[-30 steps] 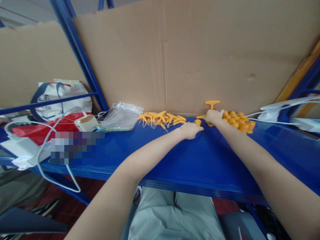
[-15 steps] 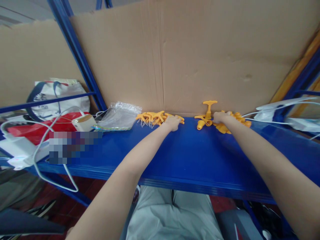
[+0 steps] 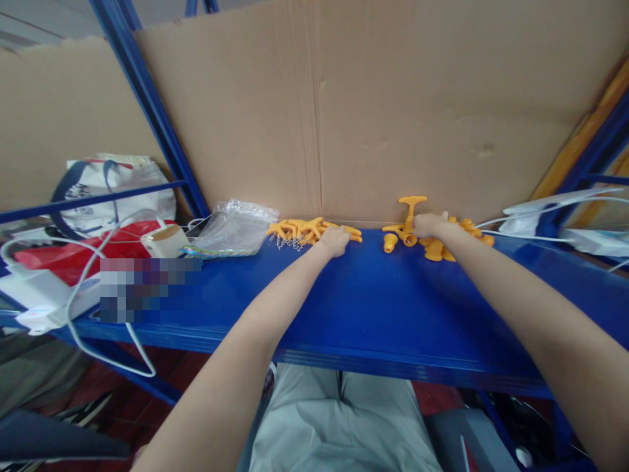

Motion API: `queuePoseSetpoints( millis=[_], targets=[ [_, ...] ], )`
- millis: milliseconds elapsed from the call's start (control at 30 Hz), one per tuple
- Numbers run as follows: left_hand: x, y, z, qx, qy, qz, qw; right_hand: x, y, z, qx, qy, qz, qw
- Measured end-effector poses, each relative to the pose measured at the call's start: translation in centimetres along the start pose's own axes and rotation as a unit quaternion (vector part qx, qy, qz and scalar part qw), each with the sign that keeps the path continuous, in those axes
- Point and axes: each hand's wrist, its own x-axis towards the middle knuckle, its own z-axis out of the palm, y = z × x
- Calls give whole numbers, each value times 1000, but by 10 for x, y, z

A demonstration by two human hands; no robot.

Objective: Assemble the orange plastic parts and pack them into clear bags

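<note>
A row of yellow T-handled corkscrews [image 3: 295,228] with bare metal spirals lies along the cardboard. My left hand [image 3: 335,241] is at its right end, fingers curled on a corkscrew whose yellow handle [image 3: 354,233] sticks out past them. My right hand [image 3: 430,225] reaches leftward over a heap of yellow plastic sleeves [image 3: 435,250], fingertips beside an upright yellow corkscrew [image 3: 411,208]. Whether they touch it is unclear. At its foot lies another yellow handle [image 3: 392,229], and a loose sleeve [image 3: 390,244] stands just left. My right fingers look stretched out, though partly hidden.
Clear plastic bags [image 3: 236,229] lie left of the corkscrews on the blue shelf [image 3: 363,308]. Farther left are a red bag [image 3: 88,246], a white charger with cables [image 3: 39,288] and a cloth bag [image 3: 118,190]. A cardboard sheet [image 3: 393,118] closes off the back. White cables [image 3: 531,239] lie right.
My right hand has moved slightly left from the sleeve heap toward the upright corkscrew. The loose sleeve has shifted a little left. My left hand has barely moved.
</note>
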Motion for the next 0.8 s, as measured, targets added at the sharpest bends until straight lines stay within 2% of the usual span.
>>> queuePoseSetpoints(
  millis=[133,267,567,667,800],
  targets=[
    [2,0,1,0,12,-12,1000,-2,-9,-5,-16,-85,-54,995],
    [2,0,0,21,3,-12,1000,-9,-13,0,-34,-78,-85,993],
    [0,-3,1,26,4,-17,1000,-20,-13,-4,-37,-75,-64,994],
    [-1,-2,1,22,9,-22,999,-25,-15,-1,-65,-37,-96,993],
    [0,0,1,12,27,-49,998,-32,-20,9,-100,56,-218,969]
  ],
)
